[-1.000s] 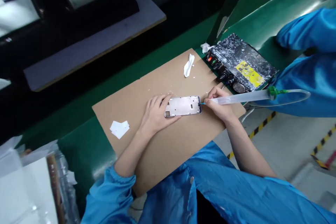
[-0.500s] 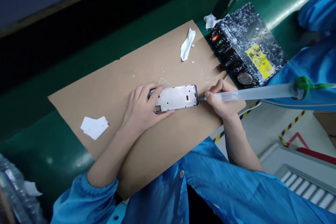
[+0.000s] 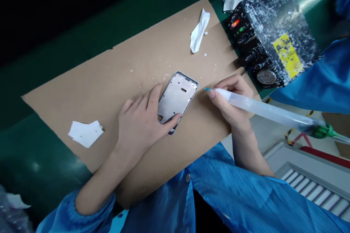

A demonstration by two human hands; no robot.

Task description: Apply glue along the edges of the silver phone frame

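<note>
A silver phone frame [image 3: 177, 96] lies tilted on the brown cardboard sheet [image 3: 104, 80], its top end pointing away and to the right. My left hand [image 3: 140, 122] grips its lower part, thumb along the near edge and forefinger at the opposite edge, hiding that corner. In my right hand [image 3: 233, 98] is a translucent dispensing syringe [image 3: 262, 111], held like a pen. The syringe's blue needle hub [image 3: 207, 89] sits just right of the frame and apart from it. A green fitting [image 3: 322, 131] and hose close its rear end.
A black, paint-flecked control box [image 3: 276, 32] with lit displays and a gauge stands at the right. A crumpled white wipe [image 3: 200, 31] lies on the cardboard's far side, white paper pieces [image 3: 86, 133] on its left. Beyond the box shows a co-worker's blue sleeve [image 3: 314, 83].
The phone frame has turned anticlockwise from nearly level to a steep slant, my left hand moving with it. The needle has come away from its edge, and the syringe's rear has swung down.
</note>
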